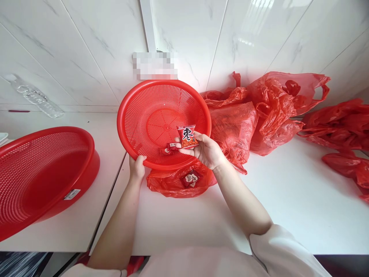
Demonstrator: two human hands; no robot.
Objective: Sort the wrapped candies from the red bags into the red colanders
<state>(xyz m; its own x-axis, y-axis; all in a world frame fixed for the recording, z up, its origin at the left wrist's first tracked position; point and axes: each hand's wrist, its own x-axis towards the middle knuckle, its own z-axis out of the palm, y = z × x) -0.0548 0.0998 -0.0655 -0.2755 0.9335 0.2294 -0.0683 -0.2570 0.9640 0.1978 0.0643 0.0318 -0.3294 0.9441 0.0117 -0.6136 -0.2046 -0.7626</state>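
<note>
My left hand (137,167) grips the lower left rim of a round red mesh basket (138,111), which is tilted towards me. Over the lower right of the basket, my right hand (206,149) holds a small red packet (187,136) with a large black character on it. Another small red packet (165,151) lies low inside the basket, close to my right fingertips. Under the front rim sits an open red plastic bag (161,182) with a red and cream packet (190,178) in it.
A second red mesh basket (93,165) stands at the left. Filled red plastic bags (233,123) are behind to the right, with more red bags (340,125) at the far right. A clear plastic bottle (37,98) lies by the tiled wall. A seam crosses the white table (178,227).
</note>
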